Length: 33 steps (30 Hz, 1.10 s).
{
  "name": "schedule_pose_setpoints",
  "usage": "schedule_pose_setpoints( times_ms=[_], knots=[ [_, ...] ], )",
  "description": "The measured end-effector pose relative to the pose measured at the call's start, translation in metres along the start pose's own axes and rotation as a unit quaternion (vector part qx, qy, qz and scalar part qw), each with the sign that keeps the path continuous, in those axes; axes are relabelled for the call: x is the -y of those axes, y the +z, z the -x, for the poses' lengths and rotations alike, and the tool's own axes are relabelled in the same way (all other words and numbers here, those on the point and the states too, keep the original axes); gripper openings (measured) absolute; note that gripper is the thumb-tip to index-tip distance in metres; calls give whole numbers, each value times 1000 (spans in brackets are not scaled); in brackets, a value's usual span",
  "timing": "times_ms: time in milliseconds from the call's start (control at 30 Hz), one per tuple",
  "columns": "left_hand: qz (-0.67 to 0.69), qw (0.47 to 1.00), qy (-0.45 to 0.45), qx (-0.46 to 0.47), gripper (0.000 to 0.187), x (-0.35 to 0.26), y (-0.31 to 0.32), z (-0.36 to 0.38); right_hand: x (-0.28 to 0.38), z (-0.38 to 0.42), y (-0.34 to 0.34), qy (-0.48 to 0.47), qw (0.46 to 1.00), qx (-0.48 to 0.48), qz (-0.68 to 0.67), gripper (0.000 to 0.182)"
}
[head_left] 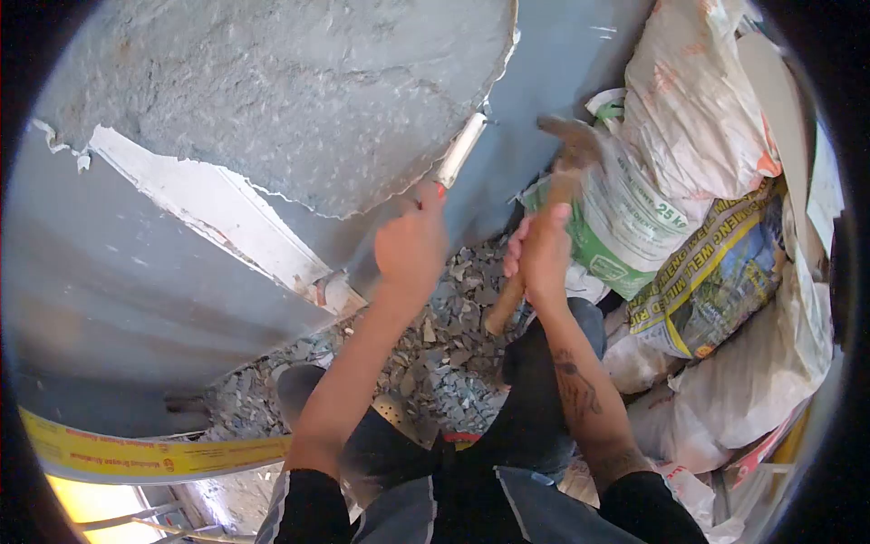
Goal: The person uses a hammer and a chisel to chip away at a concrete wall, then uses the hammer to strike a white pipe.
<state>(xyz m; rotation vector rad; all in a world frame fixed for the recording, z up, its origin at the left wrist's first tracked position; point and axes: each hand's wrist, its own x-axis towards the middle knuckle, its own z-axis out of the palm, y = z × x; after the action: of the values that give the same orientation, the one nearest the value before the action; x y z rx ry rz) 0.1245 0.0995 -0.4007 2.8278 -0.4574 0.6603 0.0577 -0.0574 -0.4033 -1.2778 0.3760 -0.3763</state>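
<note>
My left hand (412, 245) is closed around a chisel-like tool with a whitish shaft (462, 150), its far end against the edge of the chipped wall patch (299, 100). A little red shows at my fingers. My right hand (544, 249) grips the wooden handle of a hammer (571, 150), whose head is raised to the right of the tool and blurred by motion. Around the rough grey patch, the wall (154, 245) keeps its smooth grey coat, with a bare white strip (208, 204) along the lower left.
Grey rubble (444, 363) covers the floor between my knees and the wall. Filled sacks (698, 100) are stacked at the right, one marked 25 kg (625, 218). At the lower left lies a yellow printed strip (163, 456).
</note>
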Motion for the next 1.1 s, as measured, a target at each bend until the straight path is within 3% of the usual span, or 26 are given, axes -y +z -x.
schedule_pose_setpoints(
  times_ms=[33, 133, 267, 367, 467, 533, 633, 867, 933, 1100],
  knots=[
    [6, 1000, -6, -2, 34, -5, 1, 2, -2, -1, 1, 4, 996, -3, 89, 75],
    [22, 1000, -17, -7, 37, -19, -3, 5, 1, 3, -2, 52, 989, 45, 135, 74],
    [59, 998, -18, -24, 37, -18, -4, 7, 3, 10, 6, 107, 984, 26, 140, 73],
    [60, 998, -19, -32, 33, -17, -15, 7, -3, 2, 4, 144, 987, 30, 58, 74],
    [51, 998, -29, -25, 31, -14, -30, 2, -8, -1, 5, 76, 997, -22, 5, 75],
    [59, 998, -23, -27, 29, -14, -29, 2, -5, -4, 5, 8, 988, -51, -146, 75],
    [46, 998, -6, -29, 28, -22, -29, 6, -6, 4, 9, -9, 979, -16, -204, 76],
    [20, 998, 5, -60, 30, -19, -41, 7, -1, 4, 8, -11, 992, 0, -122, 76],
    [28, 997, -4, -65, 30, -25, -40, 10, 1, 1, 2, 59, 995, 15, 77, 76],
    [35, 996, 7, -87, 35, -22, -44, 10, -3, 4, 4, 63, 996, 7, 63, 76]
  ],
)
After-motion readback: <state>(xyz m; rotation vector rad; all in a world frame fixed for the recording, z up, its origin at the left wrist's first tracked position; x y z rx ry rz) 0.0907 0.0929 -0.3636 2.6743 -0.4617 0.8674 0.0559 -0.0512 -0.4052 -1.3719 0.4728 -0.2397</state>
